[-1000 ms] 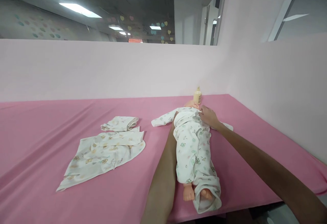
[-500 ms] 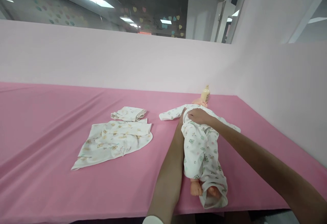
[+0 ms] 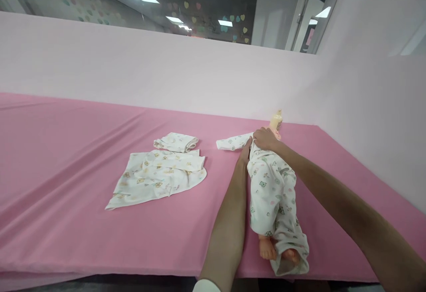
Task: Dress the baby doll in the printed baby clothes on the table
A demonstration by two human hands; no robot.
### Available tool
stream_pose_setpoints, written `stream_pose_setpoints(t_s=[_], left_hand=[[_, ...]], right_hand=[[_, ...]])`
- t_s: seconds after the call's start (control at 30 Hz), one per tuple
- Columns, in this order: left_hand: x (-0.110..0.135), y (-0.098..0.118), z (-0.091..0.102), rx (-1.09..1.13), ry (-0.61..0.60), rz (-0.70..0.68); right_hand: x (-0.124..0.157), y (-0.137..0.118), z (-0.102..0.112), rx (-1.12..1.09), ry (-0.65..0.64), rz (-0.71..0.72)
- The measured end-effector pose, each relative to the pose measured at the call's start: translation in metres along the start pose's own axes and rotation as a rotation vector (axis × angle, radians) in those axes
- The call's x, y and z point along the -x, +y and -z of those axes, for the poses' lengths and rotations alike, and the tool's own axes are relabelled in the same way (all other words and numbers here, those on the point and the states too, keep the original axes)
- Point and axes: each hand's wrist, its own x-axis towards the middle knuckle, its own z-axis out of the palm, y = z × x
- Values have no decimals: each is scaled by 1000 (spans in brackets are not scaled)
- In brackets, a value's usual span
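A baby doll (image 3: 267, 248) lies on its back, feet toward me, in white printed clothes. One foot pokes out of the printed trousers (image 3: 266, 190); the other sits inside the wide, loose leg opening. My left hand (image 3: 245, 151) is at the doll's left-hand side as I see it, thumb up, closed on cloth near the waist. Across the doll's upper body, my right hand (image 3: 265, 139) has its fingers curled on the clothing. A long sleeve of the white printed top (image 3: 233, 142) stretches out to the left. The head is mostly hidden behind my right hand.
A pale yellow pump bottle (image 3: 276, 119) stands behind the doll's head by the wall. To the left lie a spread printed garment (image 3: 159, 176) and a folded printed cloth (image 3: 175, 142). Pink sheeting (image 3: 66, 163) covers the table, whose front edge is close to the doll's feet.
My right hand has moved up the doll's body toward the chest, and my left hand has shifted up slightly. The view has turned, so everything sits a little differently in frame.
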Motion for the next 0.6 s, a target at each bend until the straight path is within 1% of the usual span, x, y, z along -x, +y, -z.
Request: stream_pose_setpoints(t_s=[0.1, 0.17, 0.27, 0.33, 0.43, 0.53, 0.6], left_hand=[[3, -3, 2, 24, -36, 63], [5, -4, 2, 11, -50, 88], [7, -4, 0, -51, -51, 93], [6, -2, -2, -79, -27, 96], [6, 0, -4, -82, 12, 98], [8, 3, -7, -81, 38, 99], [11, 4, -9, -87, 61, 100]], right_hand=[[-7, 5, -4, 2, 102, -133], [-8, 9, -9, -18, 145, -210], [-2, 11, -13, -64, 191, -255], [9, 10, -10, -109, 228, -211], [28, 8, 0, -101, 225, -63], [41, 5, 10, -40, 131, 70], [44, 4, 13, -47, 41, 116]])
